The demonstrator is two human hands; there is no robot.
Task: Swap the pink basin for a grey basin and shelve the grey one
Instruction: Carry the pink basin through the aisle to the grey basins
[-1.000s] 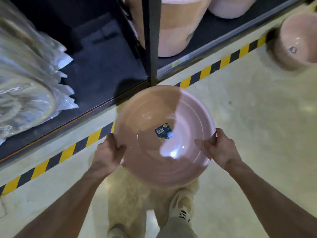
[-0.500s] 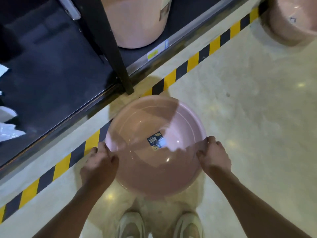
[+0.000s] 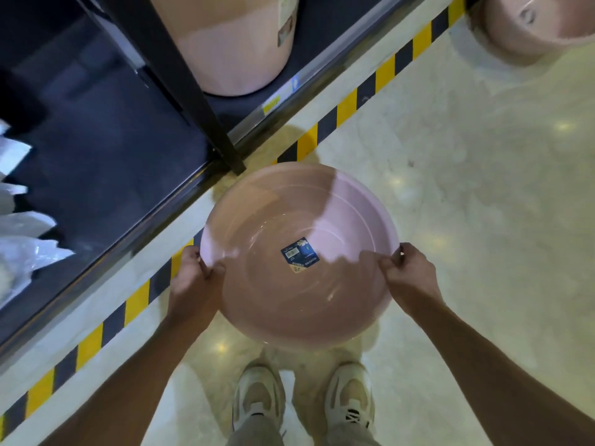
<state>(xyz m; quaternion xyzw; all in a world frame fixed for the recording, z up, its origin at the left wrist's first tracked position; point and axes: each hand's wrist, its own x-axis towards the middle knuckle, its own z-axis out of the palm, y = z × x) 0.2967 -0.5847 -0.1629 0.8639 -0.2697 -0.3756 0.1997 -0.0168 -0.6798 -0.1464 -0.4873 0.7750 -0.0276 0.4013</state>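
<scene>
I hold a round pink basin (image 3: 347,220) level in front of me, above the floor and my shoes. A blue label is stuck to its inside bottom. My left hand (image 3: 194,278) grips the rim on the left side. Gripping the rim on the right side is my right hand (image 3: 409,273). The basin hangs just in front of the dark lowest shelf (image 3: 106,149) and its black upright post (image 3: 180,75). No grey basin is in view.
A pink stack of basins (image 3: 238,43) stands on the shelf behind the post. Another pink basin stack (image 3: 534,24) sits on the floor at top right. Plastic-wrapped goods (image 3: 19,239) lie on the shelf at left. Yellow-black tape (image 3: 347,107) lines the shelf edge.
The basin has come back from the shelf edge and lower, still in both hands. My view has tilted down, so both my shoes now show under the basin.
</scene>
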